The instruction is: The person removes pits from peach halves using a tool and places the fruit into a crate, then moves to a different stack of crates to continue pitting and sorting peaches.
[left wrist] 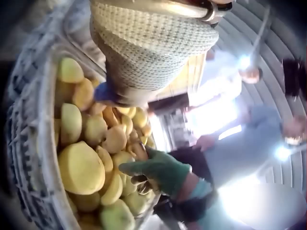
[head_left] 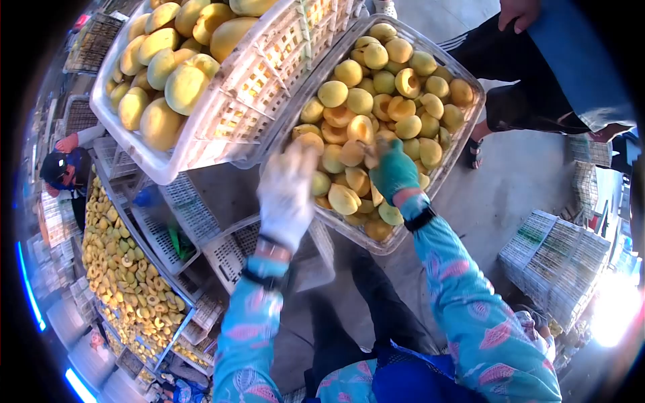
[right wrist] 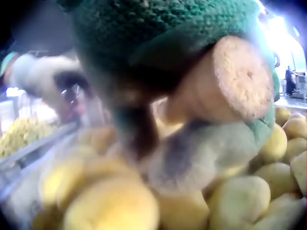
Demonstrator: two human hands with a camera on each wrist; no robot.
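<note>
My right hand (head_left: 396, 168), in a green knit glove, is low over a crate (head_left: 440, 180) of yellow peaches (head_left: 359, 101), several cut open. In the right wrist view its fingers curl round a wooden handle (right wrist: 243, 79), whose cut end faces the camera; the tool's other end is hidden. My left hand (head_left: 287, 195), in a white glove, is blurred at the crate's left side, its fingertips over a peach half (head_left: 310, 142). The left wrist view shows the back of that glove (left wrist: 148, 48) and a blue fingertip (left wrist: 104, 92); the other fingers are hidden.
A second, taller crate (head_left: 252, 84) of whole peaches stands at upper left, beside the first. Below it are stacked plastic crates (head_left: 185, 201). A long table heaped with cut fruit (head_left: 127, 269) runs along the left. A person (head_left: 551, 74) stands close at upper right.
</note>
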